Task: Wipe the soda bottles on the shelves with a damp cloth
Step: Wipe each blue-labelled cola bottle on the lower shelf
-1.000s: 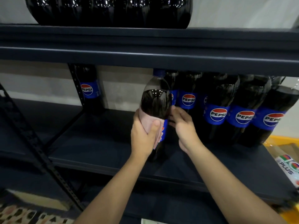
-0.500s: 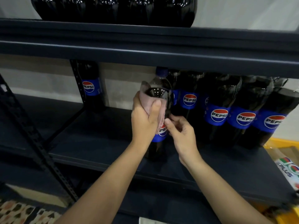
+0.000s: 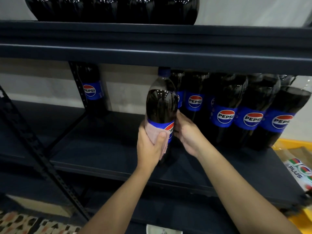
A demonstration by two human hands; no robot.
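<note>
My left hand presses the pink cloth around the label of the bottle, which stands at the shelf front; right hand grips its other side. Risk: a damp, slick wall could slip and topple into the neighbouring bottles, or the wet label could scuff

"PEPSI" stood on the blue label of the lone bottle at the shelf's back left. The same word showed, partly covered, on the held bottle, and on the row of bottles toward the shelf's right end. "PLUS" read on a package past the right edge.
</note>
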